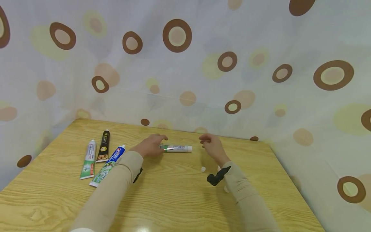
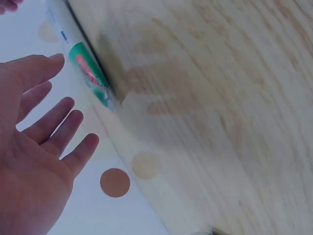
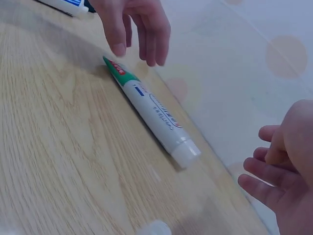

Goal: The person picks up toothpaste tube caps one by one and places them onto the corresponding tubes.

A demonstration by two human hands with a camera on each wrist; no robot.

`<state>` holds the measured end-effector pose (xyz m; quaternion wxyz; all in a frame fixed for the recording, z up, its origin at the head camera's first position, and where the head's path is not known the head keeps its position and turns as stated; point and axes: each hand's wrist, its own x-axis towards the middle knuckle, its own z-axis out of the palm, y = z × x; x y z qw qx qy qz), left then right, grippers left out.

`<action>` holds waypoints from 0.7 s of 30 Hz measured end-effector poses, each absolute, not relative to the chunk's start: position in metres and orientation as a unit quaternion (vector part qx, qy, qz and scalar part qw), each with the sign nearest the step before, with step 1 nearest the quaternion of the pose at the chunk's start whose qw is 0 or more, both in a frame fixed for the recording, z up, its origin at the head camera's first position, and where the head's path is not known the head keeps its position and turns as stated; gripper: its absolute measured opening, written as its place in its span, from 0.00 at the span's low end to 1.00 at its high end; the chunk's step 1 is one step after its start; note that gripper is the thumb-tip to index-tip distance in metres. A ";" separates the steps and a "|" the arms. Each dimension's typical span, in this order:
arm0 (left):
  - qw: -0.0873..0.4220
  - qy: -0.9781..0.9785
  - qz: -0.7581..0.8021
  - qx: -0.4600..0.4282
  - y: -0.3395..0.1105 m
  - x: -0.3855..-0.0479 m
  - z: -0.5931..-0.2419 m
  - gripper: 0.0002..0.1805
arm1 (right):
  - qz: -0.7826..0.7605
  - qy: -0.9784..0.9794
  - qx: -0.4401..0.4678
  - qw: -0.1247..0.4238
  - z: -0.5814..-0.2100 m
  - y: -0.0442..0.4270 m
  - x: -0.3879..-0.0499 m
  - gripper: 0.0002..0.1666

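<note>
A white and green toothpaste tube lies flat near the back of the table, its white cap end toward the right. Over its green tail hovers my left hand, fingers spread and loosely bent; the left wrist view shows a gap between the fingers and the tube. My right hand is raised off the tube's cap end, with loosely curled fingers and nothing in them. A small white cap sits on the table near the right wrist.
Left of the left arm lie a white and green toothpaste tube, a black tube and a blue and green tube, partly behind the sleeve. Pale objects beside the right wrist are mostly hidden. A dotted curtain borders the table's back.
</note>
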<state>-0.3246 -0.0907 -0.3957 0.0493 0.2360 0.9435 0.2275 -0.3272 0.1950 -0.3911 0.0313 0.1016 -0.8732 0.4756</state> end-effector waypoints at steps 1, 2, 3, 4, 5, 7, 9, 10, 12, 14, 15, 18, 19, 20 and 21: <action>0.044 0.942 0.231 0.238 -0.093 -0.324 -0.394 0.26 | 0.488 -0.867 0.099 0.038 -0.390 0.198 -0.325 0.20; 0.039 0.941 0.235 0.240 -0.095 -0.324 -0.392 0.26 | 0.497 -0.861 0.095 0.045 -0.389 0.202 -0.323 0.20; 0.036 0.940 0.241 0.239 -0.097 -0.323 -0.391 0.26 | 0.503 -0.858 0.095 0.052 -0.388 0.205 -0.322 0.20; 0.034 0.938 0.249 0.238 -0.099 -0.322 -0.389 0.26 | 0.509 -0.854 0.091 0.056 -0.387 0.208 -0.320 0.20; 0.032 0.937 0.257 0.235 -0.102 -0.321 -0.387 0.26 | 0.512 -0.852 0.089 0.059 -0.386 0.211 -0.318 0.20; 0.025 0.934 0.269 0.234 -0.107 -0.319 -0.382 0.26 | 0.511 -0.853 0.085 0.064 -0.384 0.216 -0.315 0.20; 0.016 0.931 0.281 0.231 -0.112 -0.316 -0.378 0.26 | 0.507 -0.855 0.083 0.067 -0.383 0.221 -0.312 0.19; 0.011 0.930 0.286 0.231 -0.114 -0.315 -0.376 0.26 | 0.507 -0.856 0.080 0.067 -0.382 0.223 -0.310 0.19; -0.003 0.928 0.291 0.231 -0.120 -0.312 -0.374 0.26 | 0.501 -0.859 0.080 0.070 -0.381 0.226 -0.306 0.18; -0.015 0.927 0.295 0.230 -0.125 -0.310 -0.372 0.25 | 0.501 -0.858 0.081 0.072 -0.380 0.228 -0.301 0.18; -0.020 0.927 0.296 0.230 -0.128 -0.308 -0.371 0.25 | 0.505 -0.856 0.080 0.074 -0.379 0.228 -0.299 0.17; -0.035 0.925 0.301 0.229 -0.136 -0.303 -0.369 0.25 | 0.514 -0.851 0.079 0.073 -0.378 0.229 -0.293 0.16; -0.038 0.925 0.301 0.229 -0.138 -0.301 -0.368 0.25 | 0.516 -0.850 0.079 0.074 -0.378 0.229 -0.291 0.16; -0.040 0.925 0.301 0.227 -0.140 -0.298 -0.367 0.25 | 0.517 -0.850 0.077 0.073 -0.378 0.230 -0.289 0.16; -0.039 0.926 0.303 0.223 -0.142 -0.295 -0.366 0.25 | 0.520 -0.848 0.076 0.072 -0.379 0.230 -0.287 0.15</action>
